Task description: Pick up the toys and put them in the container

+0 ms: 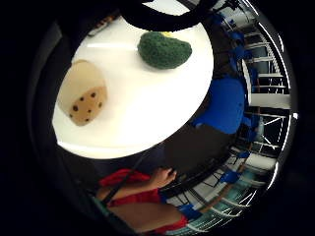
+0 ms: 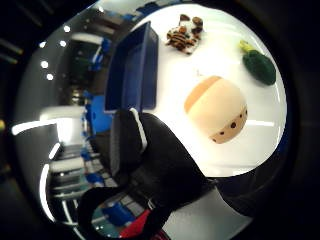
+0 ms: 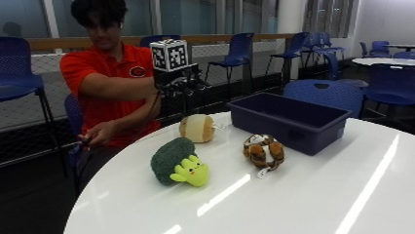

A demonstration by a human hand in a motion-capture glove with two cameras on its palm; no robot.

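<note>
Three toys (image 3: 197, 127) on the table (image 3: 311, 195), one container (image 3: 291, 120); right hand (image 3: 181, 84) aloft, fingers' state unclear.

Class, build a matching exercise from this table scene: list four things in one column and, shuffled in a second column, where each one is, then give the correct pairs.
Things
1. broccoli toy
2. tiger toy
3. round beige toy
4. gloved right hand

Places
A. raised in the air above the table
B. on the table just in front of the blue container
C. nearest the table's front edge, green and yellow
D. on the table below the raised hand

Pairs: 1-C, 2-B, 3-D, 4-A
</note>
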